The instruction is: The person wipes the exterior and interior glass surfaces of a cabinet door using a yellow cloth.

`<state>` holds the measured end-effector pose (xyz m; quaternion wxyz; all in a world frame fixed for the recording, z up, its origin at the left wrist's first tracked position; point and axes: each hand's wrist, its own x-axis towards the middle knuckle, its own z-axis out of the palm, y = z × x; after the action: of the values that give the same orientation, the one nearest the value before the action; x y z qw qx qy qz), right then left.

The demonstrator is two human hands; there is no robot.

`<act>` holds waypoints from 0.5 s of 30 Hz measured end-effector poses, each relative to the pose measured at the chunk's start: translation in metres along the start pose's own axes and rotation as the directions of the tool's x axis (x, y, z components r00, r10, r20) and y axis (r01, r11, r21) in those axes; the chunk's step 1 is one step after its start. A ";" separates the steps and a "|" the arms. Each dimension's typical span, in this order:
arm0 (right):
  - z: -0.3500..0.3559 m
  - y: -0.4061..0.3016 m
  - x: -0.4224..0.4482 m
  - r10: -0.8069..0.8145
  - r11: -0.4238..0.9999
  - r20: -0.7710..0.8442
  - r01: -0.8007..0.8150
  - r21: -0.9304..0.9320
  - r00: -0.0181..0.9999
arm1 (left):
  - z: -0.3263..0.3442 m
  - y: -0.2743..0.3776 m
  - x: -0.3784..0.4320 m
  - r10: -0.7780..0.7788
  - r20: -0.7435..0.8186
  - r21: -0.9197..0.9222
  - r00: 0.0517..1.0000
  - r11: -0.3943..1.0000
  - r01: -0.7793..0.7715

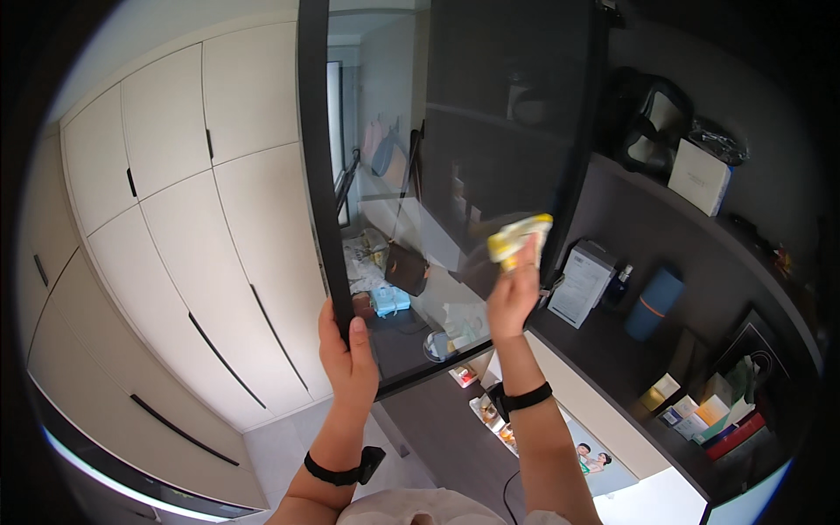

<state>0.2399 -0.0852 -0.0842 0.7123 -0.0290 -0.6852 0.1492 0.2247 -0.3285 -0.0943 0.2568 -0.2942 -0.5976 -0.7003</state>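
A glass cabinet door (459,164) with a dark frame stands swung out before me. My left hand (351,357) grips the lower part of its outer frame edge, thumb on the near side. My right hand (515,289) holds a yellow-and-white cloth (522,239) against or just before the glass, near the hinged side; hand and cloth are slightly blurred. Through or reflected in the pane show a dark brown bag, a light blue packet and hanging items. Both wrists wear black bands.
Right of the door, dark shelves (604,328) hold a white box (700,176), a boxed item (582,282), a blue cylinder (654,303) and several small boxes. Below lies a dark surface (426,420) with small items. Pale wardrobe doors (177,262) line the left side.
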 end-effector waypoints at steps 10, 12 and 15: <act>0.000 -0.104 -0.106 -0.009 0.976 0.289 -0.055 0.211 0.957 | -0.006 -0.005 0.002 -0.011 0.048 -0.143 0.999 0.990 0.018; -0.004 -0.097 -0.120 -0.373 0.910 0.405 0.242 0.338 0.835 | -0.010 -0.008 0.002 0.007 0.083 -0.103 0.997 0.995 0.001; -0.012 -0.043 -0.128 -0.315 0.944 0.303 0.265 0.195 0.899 | -0.011 -0.004 0.006 0.049 0.100 -0.122 0.994 0.992 -0.037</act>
<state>0.2569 -0.1567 -0.1984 0.6017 0.1523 -0.7783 0.0949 0.2168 -0.3385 -0.0941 0.2224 -0.3577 -0.5603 -0.7132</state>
